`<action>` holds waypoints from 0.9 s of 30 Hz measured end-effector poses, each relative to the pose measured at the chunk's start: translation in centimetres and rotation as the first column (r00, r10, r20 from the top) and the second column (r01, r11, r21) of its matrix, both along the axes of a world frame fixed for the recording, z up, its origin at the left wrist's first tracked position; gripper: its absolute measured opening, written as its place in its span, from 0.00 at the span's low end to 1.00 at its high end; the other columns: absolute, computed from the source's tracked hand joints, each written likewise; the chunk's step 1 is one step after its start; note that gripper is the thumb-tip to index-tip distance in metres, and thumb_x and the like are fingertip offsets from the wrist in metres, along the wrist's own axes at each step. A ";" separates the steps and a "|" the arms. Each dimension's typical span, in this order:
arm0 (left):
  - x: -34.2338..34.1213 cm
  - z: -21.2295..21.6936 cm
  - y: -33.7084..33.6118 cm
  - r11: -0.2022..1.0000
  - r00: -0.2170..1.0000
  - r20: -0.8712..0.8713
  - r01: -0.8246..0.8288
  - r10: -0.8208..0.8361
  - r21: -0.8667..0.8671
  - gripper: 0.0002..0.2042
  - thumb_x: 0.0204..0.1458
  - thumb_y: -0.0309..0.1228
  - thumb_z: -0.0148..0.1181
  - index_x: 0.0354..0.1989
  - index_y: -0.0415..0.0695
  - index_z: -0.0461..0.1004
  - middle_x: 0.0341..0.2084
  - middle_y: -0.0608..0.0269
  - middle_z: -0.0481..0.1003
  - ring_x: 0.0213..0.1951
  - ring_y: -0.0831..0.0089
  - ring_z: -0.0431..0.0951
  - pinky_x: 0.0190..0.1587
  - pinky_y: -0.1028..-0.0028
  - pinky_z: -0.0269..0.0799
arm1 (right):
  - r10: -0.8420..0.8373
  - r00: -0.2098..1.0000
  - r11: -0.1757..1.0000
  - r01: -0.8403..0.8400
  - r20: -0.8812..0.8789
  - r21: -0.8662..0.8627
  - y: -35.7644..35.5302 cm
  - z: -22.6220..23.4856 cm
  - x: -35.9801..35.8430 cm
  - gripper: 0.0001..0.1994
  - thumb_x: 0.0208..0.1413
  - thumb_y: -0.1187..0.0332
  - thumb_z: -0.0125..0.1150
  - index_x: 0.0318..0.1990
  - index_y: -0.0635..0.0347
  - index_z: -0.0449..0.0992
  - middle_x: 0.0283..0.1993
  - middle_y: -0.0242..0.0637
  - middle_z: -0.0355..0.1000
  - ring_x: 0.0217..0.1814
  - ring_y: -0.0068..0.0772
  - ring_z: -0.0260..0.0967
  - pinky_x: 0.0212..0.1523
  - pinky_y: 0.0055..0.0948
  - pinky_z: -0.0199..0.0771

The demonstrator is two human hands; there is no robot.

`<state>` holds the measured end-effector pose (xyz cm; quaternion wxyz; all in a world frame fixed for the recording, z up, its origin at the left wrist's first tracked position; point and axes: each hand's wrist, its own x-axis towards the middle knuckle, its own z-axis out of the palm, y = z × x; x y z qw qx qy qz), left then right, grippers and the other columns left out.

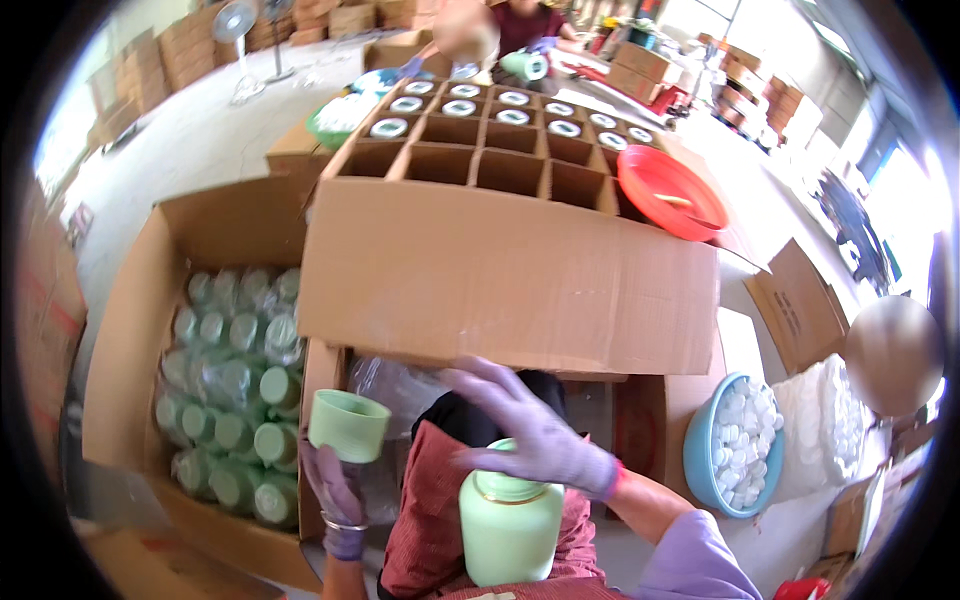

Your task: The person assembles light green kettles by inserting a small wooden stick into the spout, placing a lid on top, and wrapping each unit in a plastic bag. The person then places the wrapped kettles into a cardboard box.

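Observation:
My left hand (335, 490), in a purple glove, holds a pale green cup-shaped lid (348, 424) upright beside my lap. A pale green jar (509, 527) with a gold ring at its neck stands on my lap. My right hand (535, 427), also gloved in purple, hovers over the jar's mouth with fingers spread, touching its top. In front of me stands a big cardboard box with divider cells (480, 165); the far cells hold capped jars (459, 108), the near cells look empty.
An open carton (130, 330) at my left holds several green jars wrapped in plastic. A blue basin of white caps (700, 450) sits at right, a red basin (665, 190) beyond. Another person (520, 30) sits across holding a jar. A fan and stacked cartons stand behind.

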<state>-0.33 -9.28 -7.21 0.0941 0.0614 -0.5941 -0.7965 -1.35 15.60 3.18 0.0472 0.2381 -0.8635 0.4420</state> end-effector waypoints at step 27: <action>0.4 3.4 7.8 0.568 0.488 0.350 0.803 -0.800 0.179 0.23 0.50 0.21 0.66 0.56 0.39 0.69 0.48 0.60 0.74 0.50 0.69 0.76 0.55 0.68 0.74 | -0.330 0.769 0.232 0.628 -0.548 0.743 30.3 11.9 -20.0 0.24 0.44 0.58 0.70 0.52 0.48 0.74 0.62 0.38 0.62 0.65 0.50 0.55 0.61 0.54 0.57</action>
